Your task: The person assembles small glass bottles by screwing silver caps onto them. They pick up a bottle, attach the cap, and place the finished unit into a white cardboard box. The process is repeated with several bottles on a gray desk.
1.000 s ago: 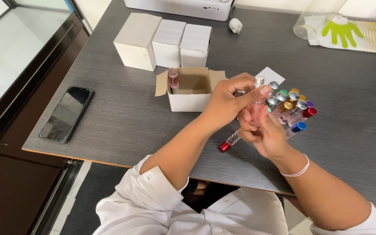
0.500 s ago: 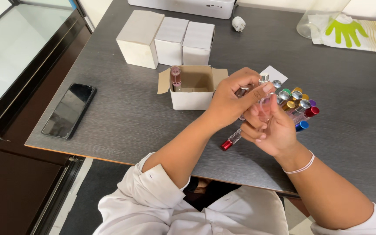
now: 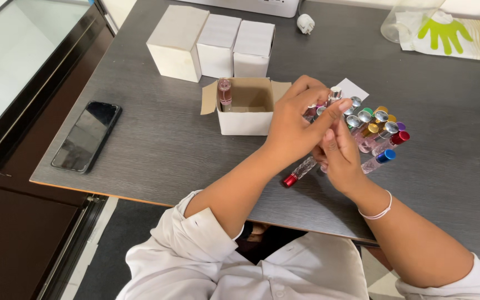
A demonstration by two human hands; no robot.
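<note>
The small vial with the silver cap is between our two hands above the table, just in front of the open white box; the fingers of our left hand are closed around its upper part, and our right hand supports it from below, we think so that it stays steady. One pink vial stands upright in the corner of the box. The other vials with coloured caps lie together near our right hand, easy to reach, and one with a red cap lies apart under our hands.
</note>
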